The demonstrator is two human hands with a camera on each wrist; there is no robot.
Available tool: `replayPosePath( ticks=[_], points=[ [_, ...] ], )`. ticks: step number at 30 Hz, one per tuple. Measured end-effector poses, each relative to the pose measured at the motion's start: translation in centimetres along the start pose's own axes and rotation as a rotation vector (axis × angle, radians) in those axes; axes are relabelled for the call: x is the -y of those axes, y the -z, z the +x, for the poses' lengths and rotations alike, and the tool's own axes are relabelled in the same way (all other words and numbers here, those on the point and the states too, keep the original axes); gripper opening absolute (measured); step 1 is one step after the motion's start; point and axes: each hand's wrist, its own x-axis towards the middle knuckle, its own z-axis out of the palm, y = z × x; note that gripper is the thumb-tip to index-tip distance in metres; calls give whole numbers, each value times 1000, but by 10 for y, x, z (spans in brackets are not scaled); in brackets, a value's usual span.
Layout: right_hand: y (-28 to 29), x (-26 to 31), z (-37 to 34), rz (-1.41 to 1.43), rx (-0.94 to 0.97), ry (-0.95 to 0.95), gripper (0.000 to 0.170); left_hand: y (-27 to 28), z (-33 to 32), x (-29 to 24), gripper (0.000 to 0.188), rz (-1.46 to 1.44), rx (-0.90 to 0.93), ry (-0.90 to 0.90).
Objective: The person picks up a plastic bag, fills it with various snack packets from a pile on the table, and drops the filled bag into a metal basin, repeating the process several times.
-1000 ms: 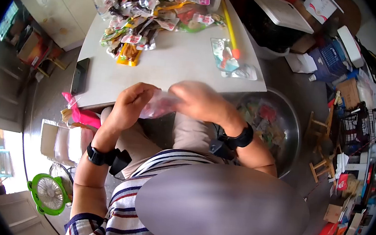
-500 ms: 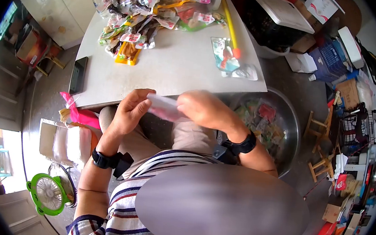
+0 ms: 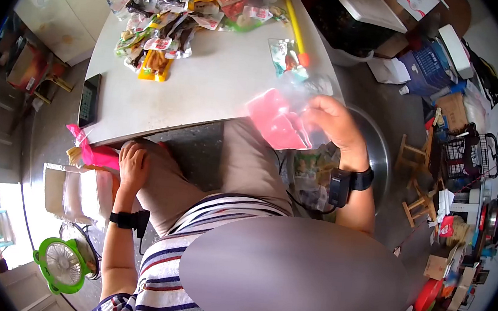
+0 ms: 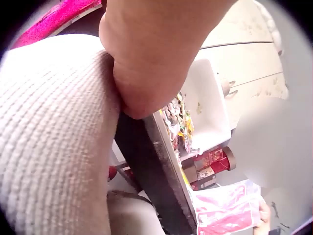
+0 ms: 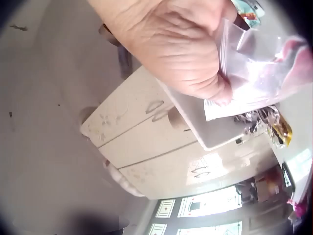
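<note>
A clear plastic zip bag (image 3: 277, 121) with pink pieces inside hangs from my right hand (image 3: 337, 127) over the table's right front edge. Thumb and fingers pinch it near its top; in the right wrist view the thumb (image 5: 220, 93) lies against the clear part of the bag (image 5: 249, 81). My left hand (image 3: 133, 165) rests on the left knee, fingers relaxed, beside a bright pink bag (image 3: 102, 156). From the left wrist, the hand shows above the trouser leg (image 4: 54, 132), its fingertips hidden.
Many small snack packets (image 3: 178, 14) are heaped on the table (image 3: 208, 79). A phone (image 3: 89, 99) lies at its left edge, a yellow stick (image 3: 293, 22) and flat pouches (image 3: 281, 56) at its right. Below stands a steel basin (image 3: 379, 168) holding packets; a green fan (image 3: 62, 263) is at left.
Both hands were together at the bag before my lap. The left has let go and dropped to the knee; the right has carried the bag to the right and up.
</note>
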Motion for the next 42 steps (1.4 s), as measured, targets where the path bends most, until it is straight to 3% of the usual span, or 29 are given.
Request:
replayPosePath(
  ticks=[3,8,17,21,22,27,29,31,34,39,42],
  points=[
    [12,0,-14,120,-31,-44,9,-6,-2,0,15,61,-12,10],
    [50,-7,-45,-2,-71,-68,13,-9,-2,1,15,74,10,4],
    [102,-43,-117,-66,-311,-349,9,-14,-9,9,16,90,6,-8],
    [132,-105,-145,-393,-328,-472,12,-16,-9,9,18,102,19,-3],
    [135,-117,-151,-331,-375,-600,13,-15,-9,8,18,105,27,5],
    [140,-184,-183,-399,-481,-822,15,-15,-10,9,17,111,15,7],
    [131,-204,-191,-805,-434,-909,18,-14,-9,6,17,103,11,12],
    [131,-260,-214,-668,-373,-832,19,-15,-10,9,18,112,17,6],
    [118,-314,-231,-803,-357,-806,19,-16,-10,8,19,123,22,10],
    [89,-316,-244,-937,-452,-642,19,-18,-10,11,19,148,32,3],
    [102,-318,-259,-816,-392,-679,20,-18,-9,10,19,143,36,2]
  ],
)
